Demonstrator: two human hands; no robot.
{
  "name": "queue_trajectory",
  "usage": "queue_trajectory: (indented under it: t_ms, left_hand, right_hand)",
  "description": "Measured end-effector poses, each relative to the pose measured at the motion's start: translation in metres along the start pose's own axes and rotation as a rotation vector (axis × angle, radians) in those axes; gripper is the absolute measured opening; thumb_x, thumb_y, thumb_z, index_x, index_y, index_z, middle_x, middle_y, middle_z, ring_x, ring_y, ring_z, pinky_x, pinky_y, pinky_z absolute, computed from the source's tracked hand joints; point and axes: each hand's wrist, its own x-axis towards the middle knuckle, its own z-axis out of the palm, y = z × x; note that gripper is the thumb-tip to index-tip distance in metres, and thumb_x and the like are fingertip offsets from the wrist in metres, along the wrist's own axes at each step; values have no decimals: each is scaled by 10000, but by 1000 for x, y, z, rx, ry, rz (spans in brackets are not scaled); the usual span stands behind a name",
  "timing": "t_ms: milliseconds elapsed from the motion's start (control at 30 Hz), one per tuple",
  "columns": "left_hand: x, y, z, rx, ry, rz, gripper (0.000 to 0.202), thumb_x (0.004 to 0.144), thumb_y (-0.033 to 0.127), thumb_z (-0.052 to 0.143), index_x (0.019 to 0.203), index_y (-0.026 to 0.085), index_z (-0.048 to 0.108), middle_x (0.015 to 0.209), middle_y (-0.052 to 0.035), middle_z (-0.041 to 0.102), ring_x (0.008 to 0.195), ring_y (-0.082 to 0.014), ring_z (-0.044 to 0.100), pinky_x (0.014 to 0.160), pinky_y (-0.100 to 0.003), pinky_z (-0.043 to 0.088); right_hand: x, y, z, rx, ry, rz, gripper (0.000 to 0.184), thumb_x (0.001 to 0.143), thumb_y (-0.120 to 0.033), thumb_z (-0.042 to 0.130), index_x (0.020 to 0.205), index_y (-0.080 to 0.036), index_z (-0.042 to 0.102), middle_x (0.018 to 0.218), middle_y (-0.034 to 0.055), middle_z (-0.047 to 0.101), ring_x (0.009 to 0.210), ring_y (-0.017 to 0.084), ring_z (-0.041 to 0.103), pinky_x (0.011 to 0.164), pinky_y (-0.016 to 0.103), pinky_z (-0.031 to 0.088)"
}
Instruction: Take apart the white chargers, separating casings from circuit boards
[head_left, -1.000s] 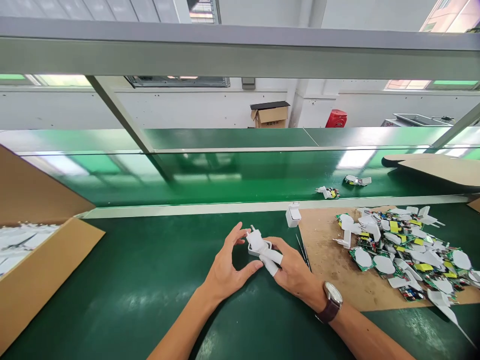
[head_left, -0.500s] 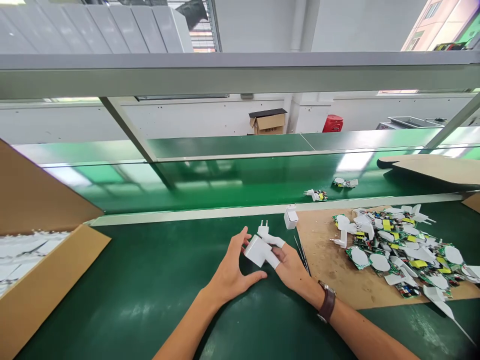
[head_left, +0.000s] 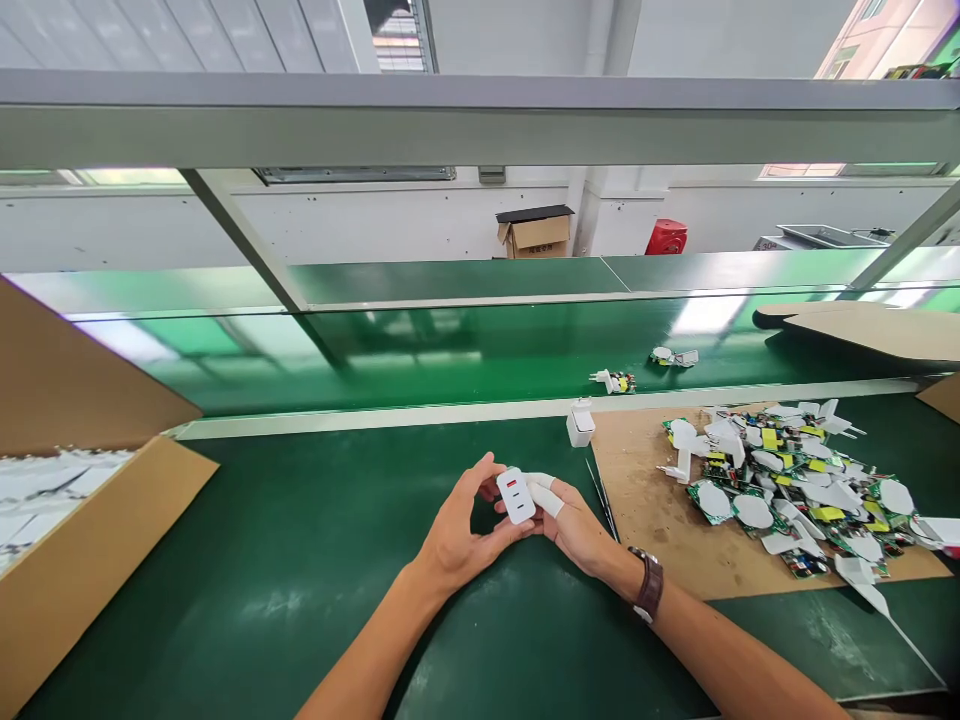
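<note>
A white USB wall charger (head_left: 516,496) is between my two hands above the green bench. Its port face, with one red slot and two dark narrow ones, is turned up toward me. My right hand (head_left: 574,520), with white finger covers on the thumb and a finger, grips its right side. The thumb and fingers of my left hand (head_left: 465,525) close round the left and lower edges. The charger's plug end is hidden. Beyond my hands stands another white charger (head_left: 580,424), upright at the cardboard's corner. Black tweezers (head_left: 602,500) lie beside my right hand.
At right, a cardboard sheet (head_left: 637,490) bears a heap of circuit boards (head_left: 795,485) with white plugs. An open carton (head_left: 120,530) of white parts stands at left. Two board assemblies (head_left: 619,382) lie on the green belt (head_left: 450,360) behind. A metal beam (head_left: 480,120) crosses above.
The charger has been turned so its port face shows and its plug prongs no longer do. My left thumb has closed onto it. The boards on the belt have shifted slightly left.
</note>
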Motion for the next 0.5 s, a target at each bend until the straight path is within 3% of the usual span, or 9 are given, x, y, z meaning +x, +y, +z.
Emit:
queue_trajectory:
  t_ms: [200,333,400,500]
  left_hand:
    - [3,1,-3,18,-41,-22,873,875,425,782,1582,298,287,1237,-82,687,965,-204,703,876,-374,621]
    - [7,1,-8,53,-56,-18,898,851,541,770,1582,288,314,1282,-116,669,1113,-271,678,973,-458,589]
    - [10,1,-10,54,-71,-16,744,900,521,722,1537,291,415,1314,-123,658,1184,-283,656,1008,-465,573]
    - [13,2,-9,38,-108,-10,412,988,364,641,1392,295,600,1343,-109,651,1209,-251,659,1016,-415,575]
  right_hand:
    - [1,1,-2,-44,5,-15,493,870,-598,685,1186,-220,668,1063,78,759,961,260,731,897,461,574]
    - [1,2,-3,-306,174,-197,446,864,-486,709,1220,-231,622,1141,83,727,1000,245,708,919,445,576]
    - [0,1,-4,-524,282,-300,403,855,-399,716,1208,-232,617,1134,78,712,1010,235,688,945,438,563]
    - [-2,2,-5,-826,349,-341,380,850,-307,692,1208,-220,598,1089,72,677,975,227,659,950,449,550]
